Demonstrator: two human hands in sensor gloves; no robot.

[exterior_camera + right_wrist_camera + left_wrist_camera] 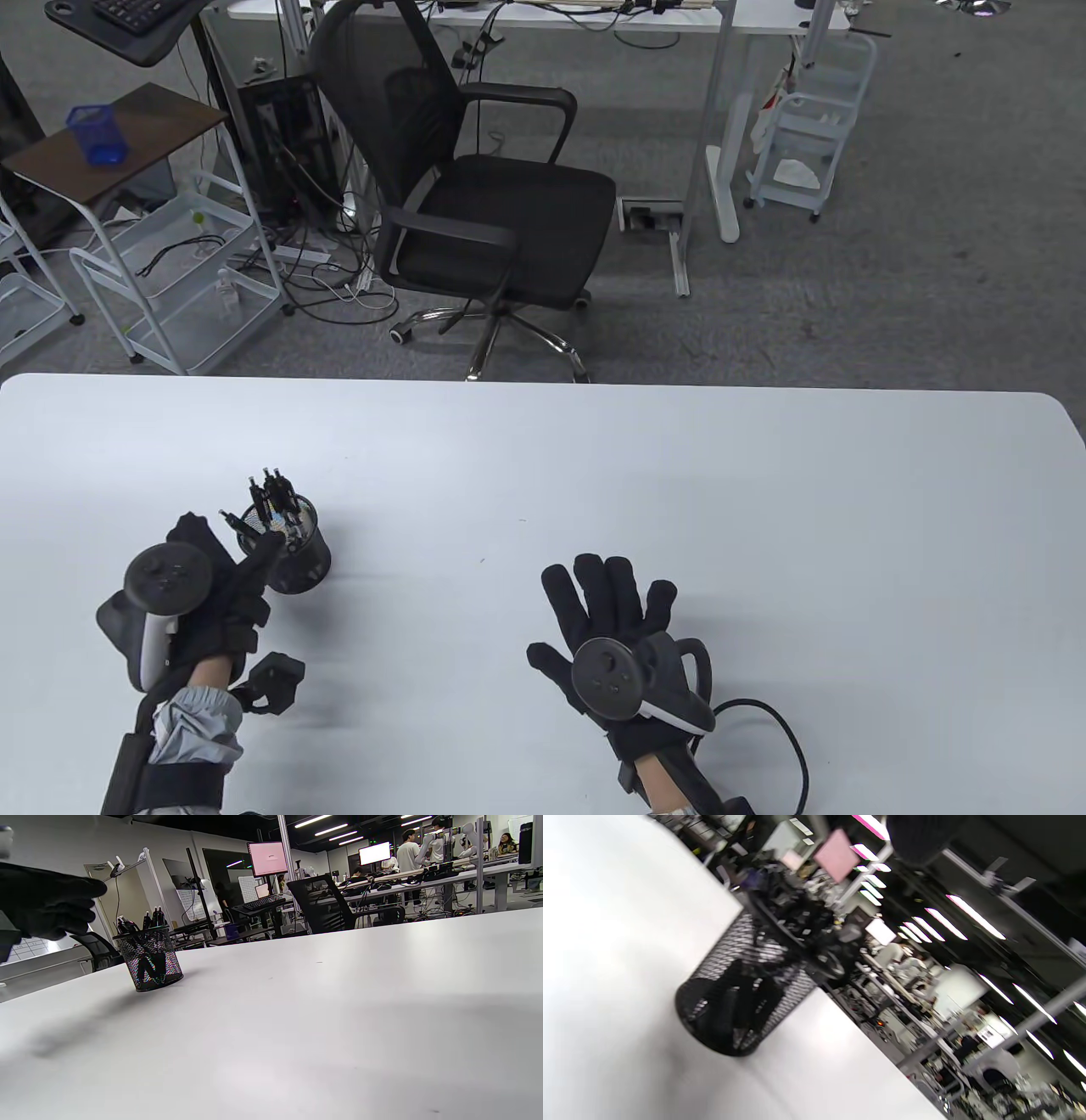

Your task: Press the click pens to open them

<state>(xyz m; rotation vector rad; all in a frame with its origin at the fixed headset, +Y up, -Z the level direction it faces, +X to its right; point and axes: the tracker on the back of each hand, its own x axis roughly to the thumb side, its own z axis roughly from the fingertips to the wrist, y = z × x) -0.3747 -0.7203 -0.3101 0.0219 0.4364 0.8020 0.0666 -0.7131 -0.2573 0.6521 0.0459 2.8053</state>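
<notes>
overhead table view, 2 low wrist views

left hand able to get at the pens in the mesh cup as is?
Probably yes. The left hand is right beside the mesh cup, one finger reaching toward its rim, and the pens stick up above the rim with nothing covering them.

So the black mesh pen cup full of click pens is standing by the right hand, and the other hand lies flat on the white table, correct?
Not quite: the black mesh pen cup with its click pens stands by the left hand, whose finger reaches toward its rim. The right hand is the one spread flat on the white table, well apart from the cup. The table view shows this.
</notes>
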